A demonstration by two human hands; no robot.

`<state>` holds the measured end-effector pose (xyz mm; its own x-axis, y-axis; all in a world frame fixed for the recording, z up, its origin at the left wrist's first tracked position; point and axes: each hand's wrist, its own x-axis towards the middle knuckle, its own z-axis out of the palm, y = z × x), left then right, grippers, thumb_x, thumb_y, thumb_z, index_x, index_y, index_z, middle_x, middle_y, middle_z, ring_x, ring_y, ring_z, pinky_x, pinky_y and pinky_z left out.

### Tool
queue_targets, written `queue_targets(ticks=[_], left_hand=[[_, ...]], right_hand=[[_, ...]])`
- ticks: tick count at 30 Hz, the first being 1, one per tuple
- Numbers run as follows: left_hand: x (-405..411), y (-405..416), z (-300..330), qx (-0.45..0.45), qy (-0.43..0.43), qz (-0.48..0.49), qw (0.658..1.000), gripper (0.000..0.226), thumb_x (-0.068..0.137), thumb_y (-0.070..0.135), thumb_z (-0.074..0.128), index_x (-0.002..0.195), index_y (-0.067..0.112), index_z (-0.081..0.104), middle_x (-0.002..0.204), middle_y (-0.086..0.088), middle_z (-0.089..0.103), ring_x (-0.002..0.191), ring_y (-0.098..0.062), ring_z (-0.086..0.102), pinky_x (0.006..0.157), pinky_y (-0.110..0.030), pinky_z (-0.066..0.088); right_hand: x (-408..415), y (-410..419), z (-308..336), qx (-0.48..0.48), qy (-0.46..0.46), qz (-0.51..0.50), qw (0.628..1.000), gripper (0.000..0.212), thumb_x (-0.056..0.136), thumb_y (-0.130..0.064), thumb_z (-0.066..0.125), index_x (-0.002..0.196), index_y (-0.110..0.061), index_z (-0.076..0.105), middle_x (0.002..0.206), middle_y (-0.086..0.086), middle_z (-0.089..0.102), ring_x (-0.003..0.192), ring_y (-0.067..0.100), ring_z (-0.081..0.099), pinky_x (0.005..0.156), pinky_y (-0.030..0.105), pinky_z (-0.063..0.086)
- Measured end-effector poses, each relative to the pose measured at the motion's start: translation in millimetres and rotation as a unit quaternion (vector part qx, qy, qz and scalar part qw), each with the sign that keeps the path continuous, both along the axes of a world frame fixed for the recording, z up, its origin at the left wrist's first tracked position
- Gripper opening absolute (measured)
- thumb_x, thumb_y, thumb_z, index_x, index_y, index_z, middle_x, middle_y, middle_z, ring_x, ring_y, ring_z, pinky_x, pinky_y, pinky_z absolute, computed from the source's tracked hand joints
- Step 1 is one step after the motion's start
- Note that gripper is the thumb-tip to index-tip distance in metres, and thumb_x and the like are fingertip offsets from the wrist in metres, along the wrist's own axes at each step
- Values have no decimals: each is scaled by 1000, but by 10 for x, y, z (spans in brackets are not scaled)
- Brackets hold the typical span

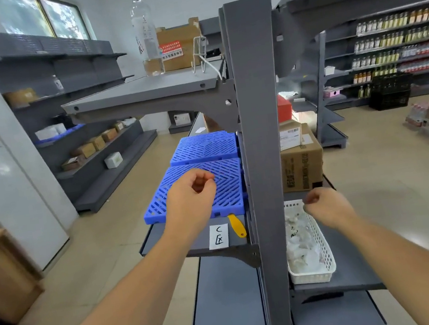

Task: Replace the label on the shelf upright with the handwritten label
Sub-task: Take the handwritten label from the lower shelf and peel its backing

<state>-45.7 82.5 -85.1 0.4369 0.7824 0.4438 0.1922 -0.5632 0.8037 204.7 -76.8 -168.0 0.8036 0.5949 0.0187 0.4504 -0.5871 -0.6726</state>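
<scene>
The grey shelf upright [260, 133] stands straight ahead, and its facing side shows bare metal with no label. A white handwritten label [218, 236] lies flat on the grey shelf [160, 237] left of the upright, beside a yellow scraper [237, 225]. My left hand [190, 200] hovers over the blue grid mats, just above the label, fingers loosely curled with nothing visible in them. My right hand [327, 206] hangs right of the upright over a white basket [324, 262], fingers curled in; whether they pinch anything I cannot tell.
Two blue plastic grid mats [208, 163] fill the shelf behind the label. The white basket holds crumpled white paper scraps. A cardboard box [301, 166] sits behind it. A water bottle [145, 33] stands on the upper shelf. More shelving lines the walls; a white cabinet stands left.
</scene>
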Motion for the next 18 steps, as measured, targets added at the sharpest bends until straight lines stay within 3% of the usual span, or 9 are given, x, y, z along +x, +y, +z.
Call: queue_targets(ticks=[4, 7, 10, 13, 18], left_hand=[[-6, 27, -76, 9, 40, 24, 999, 14, 94, 18, 64, 91, 29, 71, 81, 12, 73, 74, -3, 67, 65, -18, 52], [-13, 35, -209, 33, 120, 20, 992, 13, 94, 17, 64, 96, 28, 71, 84, 13, 71, 77, -4, 66, 69, -17, 51], [-27, 31, -411, 94, 246, 0, 965, 11, 94, 24, 64, 101, 25, 72, 89, 12, 70, 83, -8, 66, 74, -23, 54], [-52, 32, -603, 132, 359, -13, 924, 17, 94, 35, 66, 108, 28, 72, 100, 12, 66, 93, -10, 63, 82, -28, 55], [-120, 64, -845, 146, 429, -25, 891, 35, 86, 51, 70, 117, 36, 70, 118, 15, 65, 116, -10, 56, 97, -30, 51]], right_hand=[[31, 33, 20, 5, -4, 22, 1000, 26, 93, -20, 61, 115, -15, 75, 101, 3, 70, 88, 23, 59, 76, 29, 45], [19, 57, 104, 28, -14, 38, 999, 28, 92, -18, 59, 114, -15, 76, 106, 5, 75, 85, 23, 61, 68, 28, 45], [-19, 38, 231, 60, -21, 61, 996, 28, 92, -15, 58, 113, -16, 75, 100, -1, 72, 79, 14, 61, 57, 20, 42], [-67, -13, 362, 90, -26, 77, 993, 29, 92, -14, 57, 115, -18, 75, 100, -5, 69, 81, 10, 61, 57, 14, 39], [-125, -144, 532, 142, -14, 88, 986, 25, 94, -15, 57, 110, -23, 74, 101, -8, 73, 81, 1, 63, 53, 12, 43]])
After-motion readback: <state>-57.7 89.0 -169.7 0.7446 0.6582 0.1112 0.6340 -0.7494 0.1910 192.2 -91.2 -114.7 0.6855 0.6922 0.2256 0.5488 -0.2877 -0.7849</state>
